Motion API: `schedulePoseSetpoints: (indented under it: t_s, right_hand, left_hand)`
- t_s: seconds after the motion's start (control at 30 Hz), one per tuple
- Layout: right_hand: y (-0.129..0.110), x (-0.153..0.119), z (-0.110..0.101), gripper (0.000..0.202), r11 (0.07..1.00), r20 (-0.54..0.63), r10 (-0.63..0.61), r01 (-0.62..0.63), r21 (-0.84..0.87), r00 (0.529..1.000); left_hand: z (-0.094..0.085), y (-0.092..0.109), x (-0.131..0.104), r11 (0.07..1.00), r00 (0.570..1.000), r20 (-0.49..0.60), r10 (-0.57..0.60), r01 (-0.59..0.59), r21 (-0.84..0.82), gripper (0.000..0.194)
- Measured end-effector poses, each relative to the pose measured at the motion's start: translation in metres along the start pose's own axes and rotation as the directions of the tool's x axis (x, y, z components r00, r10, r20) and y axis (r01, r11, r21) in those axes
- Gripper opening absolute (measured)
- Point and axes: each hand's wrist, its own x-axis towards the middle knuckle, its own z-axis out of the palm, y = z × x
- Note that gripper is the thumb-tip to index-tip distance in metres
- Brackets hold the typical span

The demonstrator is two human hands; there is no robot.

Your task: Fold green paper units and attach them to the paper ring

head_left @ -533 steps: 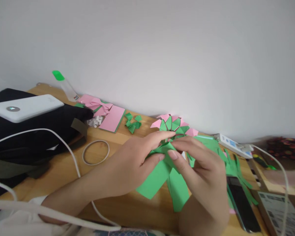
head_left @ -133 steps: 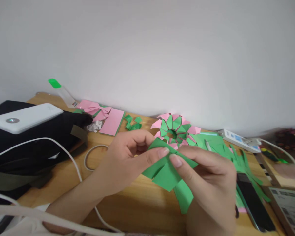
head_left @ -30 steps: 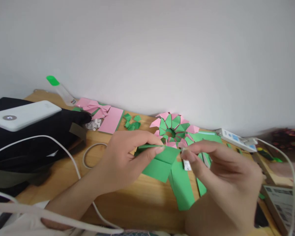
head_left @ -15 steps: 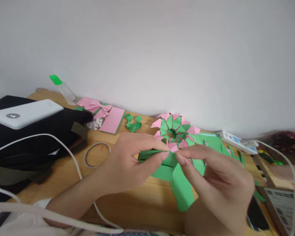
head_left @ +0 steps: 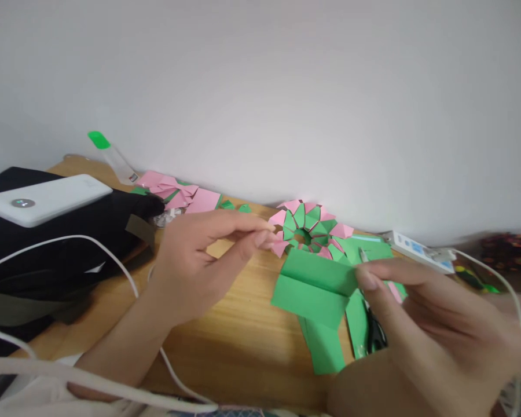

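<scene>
My right hand (head_left: 421,313) pinches the right end of a creased green paper piece (head_left: 315,286) between thumb and fingertips. The paper is partly unfolded, with a long crease across it. My left hand (head_left: 212,266) is apart from it, to the left, its thumb and fingertips pressed together; whether anything is between them is too small to tell. Just behind the held paper lies a ring of folded pink and green pieces (head_left: 311,223). Another green paper (head_left: 325,347) is below the held one, and black-handled scissors (head_left: 375,333) are partly hidden by my right hand.
A black bag (head_left: 113,214) with a white power bank (head_left: 47,200) is at the left. Pink paper (head_left: 204,200) and a green-capped clear tube (head_left: 119,165) lie near the wall. A power strip (head_left: 421,252) is at the right. White cables cross the left side.
My left hand has let go of the green paper and moved left. My right hand has moved right with the paper, which is now more open. The scissors have come into sight.
</scene>
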Motion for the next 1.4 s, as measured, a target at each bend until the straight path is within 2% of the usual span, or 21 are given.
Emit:
schedulePoseSetpoints:
  t_s: [0.1, 0.17, 0.23, 0.4, 0.5, 0.63, 0.73, 0.8, 0.87, 0.93, 1.0, 1.03, 1.1, 1.17, 1.27, 1.33, 1.4]
  right_hand:
    - [-0.002, 0.003, 0.006, 0.024, 0.994, -0.006, -0.082, 0.081, -0.067, 0.997]
    - [-0.004, 0.005, 0.010, 0.025, 0.994, 0.018, -0.099, 0.100, -0.040, 0.995]
    - [-0.005, 0.007, 0.014, 0.025, 0.995, 0.037, -0.103, 0.103, -0.001, 0.994]
    - [-0.009, 0.009, 0.026, 0.025, 0.988, 0.105, -0.149, 0.143, 0.059, 0.983]
    - [-0.012, 0.009, 0.031, 0.024, 0.987, 0.109, -0.149, 0.142, 0.074, 0.983]
    - [-0.009, 0.008, 0.020, 0.019, 0.989, 0.083, -0.146, 0.145, 0.011, 0.986]
    - [0.000, 0.006, 0.005, 0.015, 0.986, -0.021, -0.081, 0.077, -0.147, 0.997]
    - [0.005, 0.007, -0.002, 0.015, 0.978, -0.150, -0.011, -0.020, -0.206, 0.989]
    - [0.006, 0.009, -0.002, 0.012, 0.993, -0.179, 0.047, -0.065, -0.101, 0.983]
    - [0.003, 0.011, 0.004, 0.006, 0.994, -0.036, 0.051, -0.047, 0.098, 0.998]
    - [-0.002, 0.012, 0.014, 0.010, 0.963, 0.134, 0.004, -0.040, 0.266, 0.991]
    - [-0.005, 0.012, 0.019, 0.010, 0.951, 0.160, -0.014, -0.036, 0.307, 0.987]
    - [-0.007, 0.012, 0.027, 0.003, 0.956, 0.183, 0.032, -0.083, 0.280, 0.983]
    - [-0.007, 0.011, 0.031, 0.005, 0.946, 0.146, 0.066, -0.108, 0.305, 0.987]
    - [-0.003, 0.009, 0.029, 0.004, 0.893, 0.057, 0.151, -0.161, 0.420, 0.987]
    - [-0.003, 0.006, 0.025, 0.007, 0.847, 0.045, 0.198, -0.194, 0.495, 0.979]
    - [-0.006, 0.001, 0.021, 0.008, 0.824, 0.049, 0.222, -0.214, 0.524, 0.974]
  left_hand:
    - [0.006, 0.003, -0.001, 0.997, 0.996, 0.084, -0.006, 0.012, -0.077, 0.008]
    - [0.009, 0.006, -0.001, 0.998, 0.991, 0.135, 0.009, 0.000, -0.062, 0.009]
    - [0.011, 0.007, -0.001, 0.999, 0.991, 0.128, 0.041, -0.040, -0.012, 0.016]
    - [0.017, 0.007, -0.006, 0.974, 0.972, 0.122, 0.200, -0.210, 0.080, 0.015]
    - [0.019, 0.007, -0.009, 0.959, 0.963, 0.141, 0.229, -0.248, 0.135, 0.016]
    - [0.014, 0.007, -0.008, 0.944, 0.960, 0.120, 0.253, -0.272, 0.188, 0.015]
    - [0.005, 0.004, -0.007, 0.947, 0.964, 0.012, 0.265, -0.262, 0.186, 0.015]
    - [0.002, 0.000, -0.006, 0.969, 0.971, -0.098, 0.217, -0.201, 0.146, 0.018]
    - [0.004, -0.005, -0.005, 0.995, 0.965, -0.242, 0.100, -0.092, 0.043, 0.017]
    - [0.010, -0.008, -0.003, 0.995, 0.951, -0.307, -0.027, -0.005, -0.102, 0.013]
    - [0.019, -0.009, -0.002, 0.978, 0.935, -0.334, -0.123, 0.056, -0.202, 0.008]
    - [0.022, -0.009, -0.001, 0.966, 0.926, -0.339, -0.166, 0.084, -0.245, 0.006]
    - [0.027, -0.007, -0.001, 0.943, 0.921, -0.328, -0.213, 0.105, -0.316, 0.002]
    - [0.028, -0.003, -0.002, 0.924, 0.931, -0.294, -0.218, 0.100, -0.370, 0.002]
    - [0.024, 0.004, -0.007, 0.906, 0.964, -0.164, -0.208, 0.127, -0.403, 0.008]
    - [0.020, 0.009, -0.012, 0.903, 0.976, -0.077, -0.206, 0.159, -0.398, 0.015]
    - [0.015, 0.014, -0.018, 0.910, 0.983, -0.034, -0.181, 0.154, -0.385, 0.015]
